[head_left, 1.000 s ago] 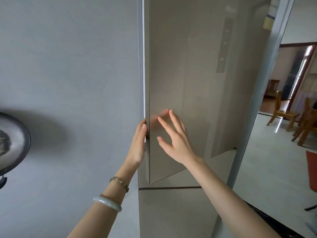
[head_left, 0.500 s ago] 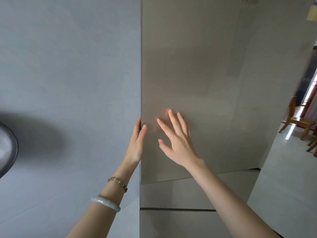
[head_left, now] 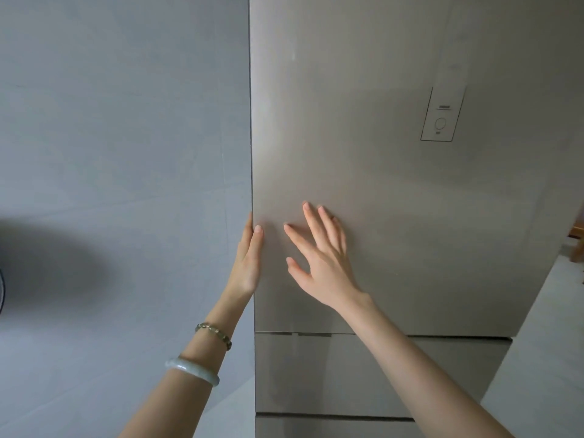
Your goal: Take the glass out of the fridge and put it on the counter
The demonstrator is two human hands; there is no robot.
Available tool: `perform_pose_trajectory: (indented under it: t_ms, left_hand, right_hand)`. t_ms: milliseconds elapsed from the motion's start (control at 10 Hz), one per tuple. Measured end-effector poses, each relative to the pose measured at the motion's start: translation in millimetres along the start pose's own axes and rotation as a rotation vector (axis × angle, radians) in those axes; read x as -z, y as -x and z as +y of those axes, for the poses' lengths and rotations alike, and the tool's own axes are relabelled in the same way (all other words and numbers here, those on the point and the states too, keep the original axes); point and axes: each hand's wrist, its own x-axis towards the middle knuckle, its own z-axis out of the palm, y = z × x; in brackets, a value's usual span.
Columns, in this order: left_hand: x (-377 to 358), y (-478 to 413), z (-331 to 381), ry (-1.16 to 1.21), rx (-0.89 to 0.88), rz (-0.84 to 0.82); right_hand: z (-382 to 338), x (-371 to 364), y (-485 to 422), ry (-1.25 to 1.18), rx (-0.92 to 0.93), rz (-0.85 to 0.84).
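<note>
The tall champagne-coloured fridge fills the right half of the view, and its upper door lies flush with the body. My right hand is flat on the door front with fingers spread. Beside it, my left hand lies along the door's left edge, fingers straight, thumb on the front face. Neither hand holds anything. No glass and no counter are in view.
A small control panel sits high on the door. Two lower drawer fronts are below it. A grey wall stands directly left of the fridge. Pale floor and a bit of wooden furniture show at right.
The upper fridge door, ajar a second ago, has swung to the right and now sits shut. Both hands have stayed on it, and the view has turned towards the fridge front.
</note>
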Motion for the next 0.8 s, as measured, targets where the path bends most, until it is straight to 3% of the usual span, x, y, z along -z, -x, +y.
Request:
perform_pose_trajectory:
  t_ms: [400,600,700,800]
  left_hand:
    - [-1,-14,-9,0.047,-0.030,-0.034]
    - [1,-5,1,0.032,0.012,-0.027]
    - [10,12,5,0.045,0.087,0.026]
    - [23,31,18,0.089,0.049,0.069]
  right_hand:
    - [8,-11,-3,0.041,-0.005,0.000]
    - [1,-1,-4,-0.050,-0.049,-0.008]
    - [-12,8,2,-0.296,-0.178,0.045]
    - [-27,25,14,-0.654,-0.436,0.109]
